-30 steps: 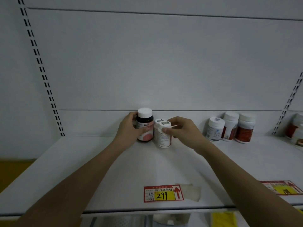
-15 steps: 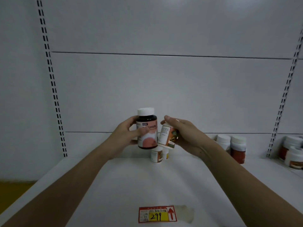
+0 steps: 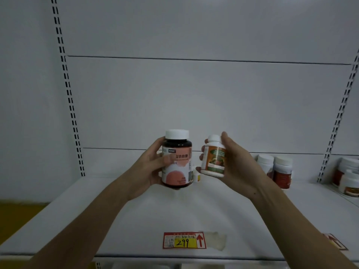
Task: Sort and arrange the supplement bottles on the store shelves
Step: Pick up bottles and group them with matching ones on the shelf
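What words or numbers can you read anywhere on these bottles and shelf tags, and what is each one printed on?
"299": handwritten on the yellow patch of the red shelf price tag, beside a red upward arrow.
Small dark brand box on the dark bottle with the pink label in the left hand: too blurred; the characters beside it too.
Orange and green label of the small white bottle in the right hand: unreadable.
Red-labelled white bottles at the back: unreadable.
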A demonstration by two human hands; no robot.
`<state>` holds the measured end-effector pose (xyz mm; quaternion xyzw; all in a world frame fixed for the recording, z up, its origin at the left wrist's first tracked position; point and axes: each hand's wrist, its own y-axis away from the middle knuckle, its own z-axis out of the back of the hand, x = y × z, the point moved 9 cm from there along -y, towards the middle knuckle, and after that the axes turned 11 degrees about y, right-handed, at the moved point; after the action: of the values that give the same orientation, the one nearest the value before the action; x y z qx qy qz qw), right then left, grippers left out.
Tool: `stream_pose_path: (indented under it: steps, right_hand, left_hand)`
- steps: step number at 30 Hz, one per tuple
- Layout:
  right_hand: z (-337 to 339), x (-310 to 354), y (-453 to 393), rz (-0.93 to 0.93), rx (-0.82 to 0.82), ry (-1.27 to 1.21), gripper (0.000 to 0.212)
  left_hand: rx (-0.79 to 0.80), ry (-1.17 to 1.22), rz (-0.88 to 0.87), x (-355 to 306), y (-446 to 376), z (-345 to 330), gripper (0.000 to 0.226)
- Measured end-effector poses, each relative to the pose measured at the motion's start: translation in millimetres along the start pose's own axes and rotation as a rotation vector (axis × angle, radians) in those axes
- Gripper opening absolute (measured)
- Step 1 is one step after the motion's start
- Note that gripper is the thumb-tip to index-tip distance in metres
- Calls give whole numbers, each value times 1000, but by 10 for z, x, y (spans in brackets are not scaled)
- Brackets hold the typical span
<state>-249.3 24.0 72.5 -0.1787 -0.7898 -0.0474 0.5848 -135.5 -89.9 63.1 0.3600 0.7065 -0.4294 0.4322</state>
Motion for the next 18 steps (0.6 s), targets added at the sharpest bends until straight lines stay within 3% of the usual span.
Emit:
stream_pose_path:
  steps: [8,18]
  right_hand:
    - [-101,8,283,60,56,94,47]
    - [-138,-43,333,40,173,66,59]
  left_hand:
    - [79,22,41,119,112,-278,85]
    - [152,12,-6,77,126,-363,70]
